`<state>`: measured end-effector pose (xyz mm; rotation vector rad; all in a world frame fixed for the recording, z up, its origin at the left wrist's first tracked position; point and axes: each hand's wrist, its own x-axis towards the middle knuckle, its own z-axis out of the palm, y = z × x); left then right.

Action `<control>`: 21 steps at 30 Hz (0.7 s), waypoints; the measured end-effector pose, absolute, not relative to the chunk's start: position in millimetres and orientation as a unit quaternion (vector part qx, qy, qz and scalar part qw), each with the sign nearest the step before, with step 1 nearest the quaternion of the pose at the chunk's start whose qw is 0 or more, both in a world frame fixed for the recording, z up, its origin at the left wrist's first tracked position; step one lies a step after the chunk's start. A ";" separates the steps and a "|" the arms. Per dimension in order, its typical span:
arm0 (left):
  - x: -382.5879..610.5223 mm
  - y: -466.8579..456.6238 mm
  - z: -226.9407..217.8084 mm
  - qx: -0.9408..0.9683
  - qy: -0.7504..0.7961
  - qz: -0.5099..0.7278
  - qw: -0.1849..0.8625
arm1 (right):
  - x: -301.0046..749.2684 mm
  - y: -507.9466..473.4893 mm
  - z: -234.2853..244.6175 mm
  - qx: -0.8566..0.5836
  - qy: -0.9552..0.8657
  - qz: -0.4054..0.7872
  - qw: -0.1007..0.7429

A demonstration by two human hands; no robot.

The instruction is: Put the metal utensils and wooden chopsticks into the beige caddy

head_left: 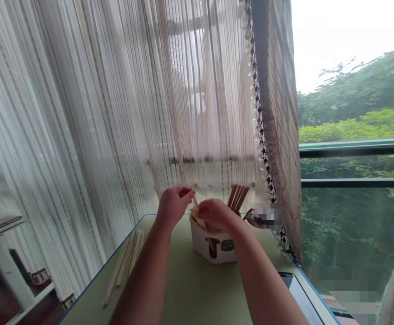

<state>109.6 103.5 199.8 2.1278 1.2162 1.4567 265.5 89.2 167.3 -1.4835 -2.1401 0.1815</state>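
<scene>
A white box [205, 248] with a printed picture on its front stands on the table, holding wooden chopsticks [197, 217] at its left side. Just above its left rim, my left hand [173, 203] pinches the top of a light wooden chopstick [195, 199]. My right hand [219, 215] reaches over the box, its fingertips closed at the same light chopstick, lower down; the hand hides much of the box's inside. Behind it, several brown chopsticks [238, 197] stick up at a slant. A spoon [257, 220] leans out at the right.
Several light chopsticks [119, 266] lie on the green table [186, 289] to the left, partly behind my left forearm. A phone or tablet [300, 295] rests near the right edge. Striped curtains [115, 113] hang behind the table, and a railing [355, 183] stands outside at the right.
</scene>
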 end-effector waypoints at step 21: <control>101.4 120.8 191.9 0.770 0.465 0.428 0.083 | 265.0 100.9 157.2 -0.551 -0.780 0.085 0.284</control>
